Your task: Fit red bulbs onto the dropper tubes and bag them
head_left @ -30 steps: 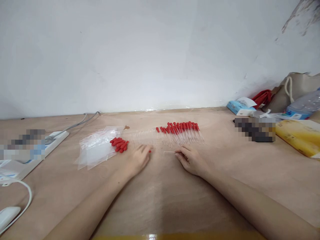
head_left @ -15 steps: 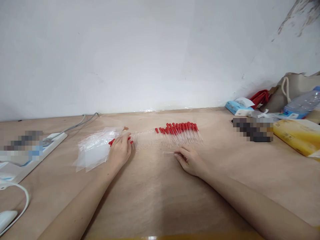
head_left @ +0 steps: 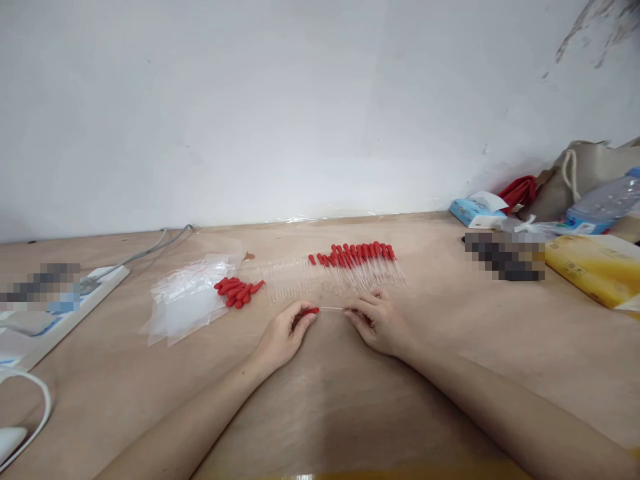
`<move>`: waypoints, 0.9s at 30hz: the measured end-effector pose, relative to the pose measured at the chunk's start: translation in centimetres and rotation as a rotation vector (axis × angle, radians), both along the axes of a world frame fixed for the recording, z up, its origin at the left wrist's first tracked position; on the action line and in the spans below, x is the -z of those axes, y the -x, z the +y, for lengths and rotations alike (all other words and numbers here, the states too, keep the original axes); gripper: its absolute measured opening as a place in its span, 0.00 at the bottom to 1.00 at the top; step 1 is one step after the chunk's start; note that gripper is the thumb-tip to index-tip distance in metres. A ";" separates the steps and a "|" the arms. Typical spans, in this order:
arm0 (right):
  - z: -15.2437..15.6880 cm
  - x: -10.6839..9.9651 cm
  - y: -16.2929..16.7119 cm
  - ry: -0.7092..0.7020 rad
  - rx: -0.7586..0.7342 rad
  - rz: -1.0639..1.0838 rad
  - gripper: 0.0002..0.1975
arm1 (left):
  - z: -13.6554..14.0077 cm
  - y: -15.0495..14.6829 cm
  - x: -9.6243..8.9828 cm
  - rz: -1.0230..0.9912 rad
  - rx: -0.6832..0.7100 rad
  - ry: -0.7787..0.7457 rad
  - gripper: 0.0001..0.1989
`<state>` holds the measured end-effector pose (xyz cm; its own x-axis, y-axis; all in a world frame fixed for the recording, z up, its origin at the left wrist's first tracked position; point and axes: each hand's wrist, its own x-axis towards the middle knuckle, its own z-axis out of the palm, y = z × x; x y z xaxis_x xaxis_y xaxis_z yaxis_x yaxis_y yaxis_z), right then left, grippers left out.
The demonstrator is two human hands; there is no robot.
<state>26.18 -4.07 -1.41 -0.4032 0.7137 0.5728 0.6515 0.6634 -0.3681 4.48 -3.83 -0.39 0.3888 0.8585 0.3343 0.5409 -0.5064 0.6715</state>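
Observation:
Between its thumb and fingers my left hand (head_left: 286, 333) pinches a red rubber bulb (head_left: 312, 311), its open end facing right. My right hand (head_left: 375, 323) is closed on a clear glass dropper tube (head_left: 331, 309), whose left end lies right at the bulb's mouth; whether they touch I cannot tell. Beyond the hands lies a row of bare glass tubes (head_left: 287, 279). To their right are several droppers with red bulbs (head_left: 365, 260) fitted on top. A pile of loose red bulbs (head_left: 238, 292) rests left of the tubes.
Clear plastic bags (head_left: 187, 300) lie flat beside the loose bulbs. A white power strip (head_left: 85, 317) with cables stands at the left. On the right are a blue tissue pack (head_left: 475, 213), a yellow pack (head_left: 590, 267) and a plastic bottle (head_left: 603, 203). A wall closes off the back.
My left hand has come from the loose bulb pile toward the right hand, now with a red bulb in its fingers. The right hand has stayed nearly still with the tube.

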 end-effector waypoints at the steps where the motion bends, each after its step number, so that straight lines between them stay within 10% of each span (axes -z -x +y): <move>1: 0.0 0.0 0.0 0.003 0.000 -0.003 0.08 | 0.0 0.0 0.0 -0.001 0.000 0.022 0.07; 27: 0.0 -0.7 0.2 -0.047 -0.057 -0.270 0.11 | -0.2 0.4 0.4 0.176 0.201 -0.167 0.08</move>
<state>25.98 -4.02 -0.73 -0.5844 0.6609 0.4709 0.6833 0.7138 -0.1537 4.11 -4.05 -0.82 0.6092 0.6976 0.3771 0.5195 -0.7104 0.4749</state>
